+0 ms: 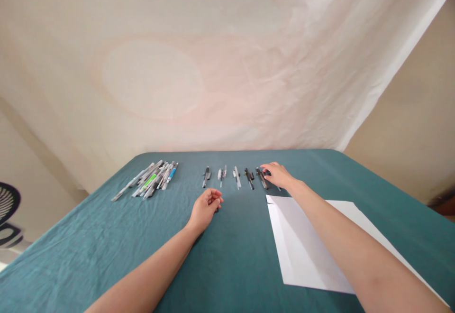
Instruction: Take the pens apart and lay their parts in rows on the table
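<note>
We have both bare hands over a table covered in teal-green cloth (234, 265). Our right hand (279, 175) is right of centre, palm down, fingers bent, at the right end of a spaced row of slim black, clear and pale pens with short separate pieces beside them (238, 180). Fingertips are at a small black piece (267, 173); we can't tell if they grip it or just touch it. A thin pen end (278, 188) shows just below that hand.

Our left hand (204, 208) is at frame centre, below the row's left end, fingers loosely curled. A dark spot sits under it; we can't tell what it is, or whether the fingers hold anything.

The row runs across mid-frame, five groups visible left of our right hand, set apart from each other. Left of it, well apart: a heap of clear, grey and black stick pens (152, 180), one with a bright green section, one with blue. Lower right: flat white paper (295, 251), our right forearm crossing over it. Left edge: black round slatted fan (7, 204), cut off by the frame.
</note>
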### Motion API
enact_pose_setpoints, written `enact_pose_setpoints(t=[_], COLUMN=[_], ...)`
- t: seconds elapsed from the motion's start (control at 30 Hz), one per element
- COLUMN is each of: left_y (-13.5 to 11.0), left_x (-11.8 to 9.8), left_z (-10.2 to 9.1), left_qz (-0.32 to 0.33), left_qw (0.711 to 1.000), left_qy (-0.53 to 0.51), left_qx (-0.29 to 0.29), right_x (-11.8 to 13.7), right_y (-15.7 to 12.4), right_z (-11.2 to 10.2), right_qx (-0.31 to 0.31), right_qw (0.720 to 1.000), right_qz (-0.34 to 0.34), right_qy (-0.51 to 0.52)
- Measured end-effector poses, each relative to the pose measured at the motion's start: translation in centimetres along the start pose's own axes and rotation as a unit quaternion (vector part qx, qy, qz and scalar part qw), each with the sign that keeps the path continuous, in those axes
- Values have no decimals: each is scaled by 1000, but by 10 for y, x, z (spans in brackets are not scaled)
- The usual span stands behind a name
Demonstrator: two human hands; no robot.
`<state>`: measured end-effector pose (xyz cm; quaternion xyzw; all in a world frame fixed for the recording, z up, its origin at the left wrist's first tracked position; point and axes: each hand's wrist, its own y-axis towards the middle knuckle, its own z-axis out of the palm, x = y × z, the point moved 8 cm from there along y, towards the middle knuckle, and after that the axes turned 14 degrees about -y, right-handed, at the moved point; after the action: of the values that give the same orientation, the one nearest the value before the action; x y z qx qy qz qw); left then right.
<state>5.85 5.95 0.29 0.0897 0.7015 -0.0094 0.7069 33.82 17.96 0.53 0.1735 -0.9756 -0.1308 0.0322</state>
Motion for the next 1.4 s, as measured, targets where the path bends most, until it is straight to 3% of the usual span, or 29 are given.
enact_pose_setpoints(t=[0.2, 0.33, 0.47, 0.67, 1.1, 1.4], left_y=[1, 2, 1, 1, 0, 1], left_x=[2, 4, 3, 0, -3, -2], left_z=[0, -1, 0, 1, 2, 3], left_qz=[15, 18, 19, 14, 2, 2], left_qw=[1000, 1000, 1000, 1000, 1000, 1000], left_qy=[-1, 5, 7, 4, 11, 14], left_qx=[7, 10, 9, 6, 0, 4], right_x=[-5, -31, -52, -53, -37, -34], right_y=[-9, -28, -47, -55, -51, -49], right_z=[-10, -17, -7, 6, -3, -1], right_qx=[-17, -38, -23, -16, -23, -31], right_qw=[1000, 996, 992, 993, 999, 998], right_qz=[23, 83, 123, 117, 38, 32], right_qy=[-10, -24, -27, -6, 27, 36])
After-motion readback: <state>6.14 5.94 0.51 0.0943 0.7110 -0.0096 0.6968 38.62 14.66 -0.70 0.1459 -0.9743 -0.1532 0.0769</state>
